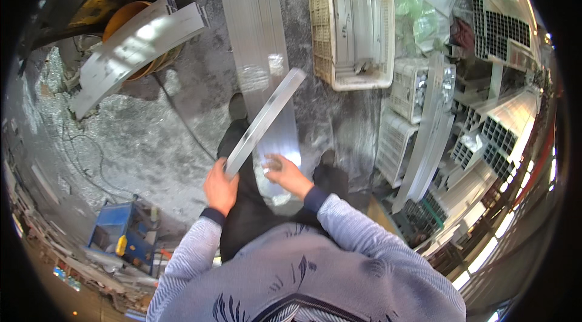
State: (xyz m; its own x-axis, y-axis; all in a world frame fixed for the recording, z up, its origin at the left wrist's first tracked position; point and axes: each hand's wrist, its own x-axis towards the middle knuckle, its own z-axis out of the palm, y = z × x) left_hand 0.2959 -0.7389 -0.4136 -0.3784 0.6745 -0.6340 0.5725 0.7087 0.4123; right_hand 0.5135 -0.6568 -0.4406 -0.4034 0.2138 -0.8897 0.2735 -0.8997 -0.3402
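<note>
My left hand (220,187) is closed round the lower end of a straight silver aluminium profile (265,123). The profile tilts up and to the right, with small dark marks or holes along its face. My right hand (287,175) is off this piece, its fingers half curled and apart, and no held object can be made out. Below that hand, long wide aluminium profiles (257,31) run from the top edge down between my legs. Their lower end is partly hidden by the held piece and my hand.
An off-white plastic crate (321,37) holding several metal strips stands ahead on the right. Beyond it are more crates (395,146) and stacked square tubes (485,146). Left, bent-looking wide profiles (130,49) lie over an orange drum (124,19). A cable (179,110) crosses the floor near a blue machine (114,228).
</note>
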